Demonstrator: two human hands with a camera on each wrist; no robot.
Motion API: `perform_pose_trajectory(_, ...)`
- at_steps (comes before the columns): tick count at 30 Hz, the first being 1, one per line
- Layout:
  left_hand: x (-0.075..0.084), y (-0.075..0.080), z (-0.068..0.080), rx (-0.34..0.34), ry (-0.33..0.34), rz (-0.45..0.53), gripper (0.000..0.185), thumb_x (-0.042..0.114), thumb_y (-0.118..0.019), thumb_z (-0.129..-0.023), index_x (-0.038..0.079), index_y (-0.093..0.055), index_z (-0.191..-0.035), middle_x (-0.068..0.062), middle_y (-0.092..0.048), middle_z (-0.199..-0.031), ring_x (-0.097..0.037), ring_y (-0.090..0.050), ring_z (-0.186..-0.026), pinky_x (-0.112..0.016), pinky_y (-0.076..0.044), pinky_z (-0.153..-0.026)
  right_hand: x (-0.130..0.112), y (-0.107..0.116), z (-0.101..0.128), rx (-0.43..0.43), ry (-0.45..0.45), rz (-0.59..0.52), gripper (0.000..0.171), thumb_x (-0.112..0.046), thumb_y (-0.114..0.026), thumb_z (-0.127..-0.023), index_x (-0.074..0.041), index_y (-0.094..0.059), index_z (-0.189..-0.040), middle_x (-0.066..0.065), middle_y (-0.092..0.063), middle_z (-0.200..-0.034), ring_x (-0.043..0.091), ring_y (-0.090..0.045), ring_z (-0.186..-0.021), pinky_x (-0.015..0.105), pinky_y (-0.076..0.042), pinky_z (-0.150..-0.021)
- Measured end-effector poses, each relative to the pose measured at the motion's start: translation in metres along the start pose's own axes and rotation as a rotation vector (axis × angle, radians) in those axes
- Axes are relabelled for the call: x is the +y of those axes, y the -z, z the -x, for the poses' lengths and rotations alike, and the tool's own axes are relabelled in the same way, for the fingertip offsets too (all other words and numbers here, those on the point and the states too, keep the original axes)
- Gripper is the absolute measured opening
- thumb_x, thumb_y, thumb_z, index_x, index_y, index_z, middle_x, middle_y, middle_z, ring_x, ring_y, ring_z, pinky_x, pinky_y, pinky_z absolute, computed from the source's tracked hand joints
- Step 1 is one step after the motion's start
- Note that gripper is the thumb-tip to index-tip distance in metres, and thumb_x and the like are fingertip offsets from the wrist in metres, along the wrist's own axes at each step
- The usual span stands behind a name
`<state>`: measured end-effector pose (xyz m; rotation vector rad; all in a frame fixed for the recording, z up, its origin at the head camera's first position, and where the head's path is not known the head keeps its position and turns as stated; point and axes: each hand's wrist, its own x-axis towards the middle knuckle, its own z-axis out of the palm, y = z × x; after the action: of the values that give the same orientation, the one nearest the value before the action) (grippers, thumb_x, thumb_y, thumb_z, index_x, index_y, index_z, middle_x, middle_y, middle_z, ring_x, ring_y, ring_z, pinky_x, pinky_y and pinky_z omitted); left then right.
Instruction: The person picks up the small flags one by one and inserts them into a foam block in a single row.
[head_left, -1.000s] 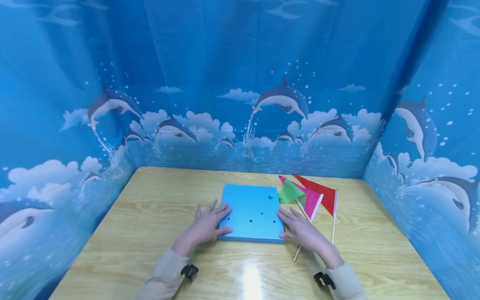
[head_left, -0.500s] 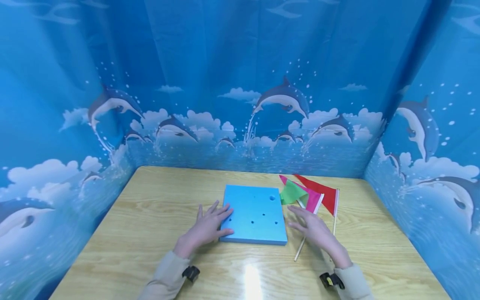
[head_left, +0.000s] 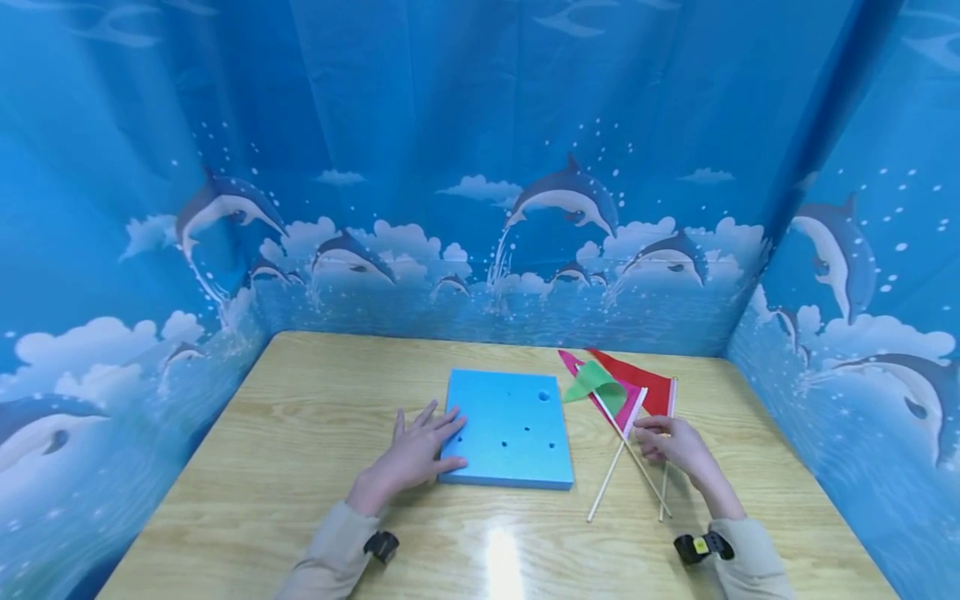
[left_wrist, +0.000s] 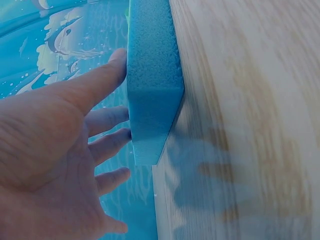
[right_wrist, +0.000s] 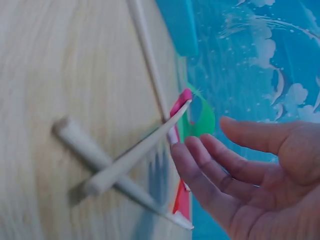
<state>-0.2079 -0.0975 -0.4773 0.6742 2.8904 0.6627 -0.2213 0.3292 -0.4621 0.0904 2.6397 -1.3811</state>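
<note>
A square blue foam block (head_left: 506, 429) with several small holes lies flat on the wooden table (head_left: 300, 433). My left hand (head_left: 417, 454) lies flat beside it, its straight fingers touching the block's left edge (left_wrist: 152, 75). Right of the block lie three small flags on thin sticks: green (head_left: 600, 385), pink (head_left: 628, 404) and red (head_left: 651, 390). Their sticks (head_left: 626, 467) cross on the table. My right hand (head_left: 672, 442) hovers over the sticks with its fingers loosely bent. In the right wrist view the fingertips (right_wrist: 200, 155) are just off the crossed sticks (right_wrist: 125, 160), holding nothing.
Blue dolphin-print curtains (head_left: 480, 208) wall in the table at the back and on both sides. Bare wood shows in front of the block and on the far left. A glare spot (head_left: 504, 558) sits near the front edge.
My right hand left the block's right edge and moved right to the flag sticks. The green flag and its stick shifted, and the sticks now cross. The left hand stayed put.
</note>
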Motion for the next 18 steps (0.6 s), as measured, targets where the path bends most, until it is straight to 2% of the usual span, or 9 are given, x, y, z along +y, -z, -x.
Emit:
perform_pose_trajectory(7,0.0,0.0,0.0,-0.005,0.008,-0.006,0.069,0.046,-0.069,-0.094,0.016,-0.047,-0.152,-0.006,-0.035,-0.163,-0.04,-0.017,-0.154,-0.077,0.0,-0.115,0.011,-0.003,-0.004,-0.058,-0.091,0.055,0.032,-0.005,-0.069,-0.093,0.017,-0.062,-0.116,0.008,-0.067,-0.082,0.013,-0.063,-0.066,0.029,-0.061,-0.061)
perform_pose_trajectory(13,0.001,0.001,0.001,-0.007,0.01,-0.01,0.069,0.047,-0.068,-0.094,0.016,-0.047,-0.152,-0.006,-0.035,-0.163,-0.04,-0.017,-0.154,-0.077,0.0,-0.115,0.01,-0.01,-0.007,-0.044,-0.132,0.125,0.027,-0.003,-0.079,-0.084,0.008,-0.066,-0.104,0.007,-0.063,-0.081,0.013,-0.061,-0.06,0.029,-0.059,-0.055)
perform_pose_trajectory(18,0.002,0.003,0.001,-0.001,-0.002,-0.003,0.069,0.045,-0.069,-0.094,0.014,-0.047,-0.152,-0.007,-0.036,-0.162,-0.04,-0.016,-0.154,-0.078,-0.001,-0.114,0.007,-0.013,-0.007,-0.046,-0.135,0.131,0.022,-0.001,-0.078,-0.085,0.007,-0.066,-0.102,0.008,-0.064,-0.081,0.013,-0.061,-0.059,0.03,-0.059,-0.055)
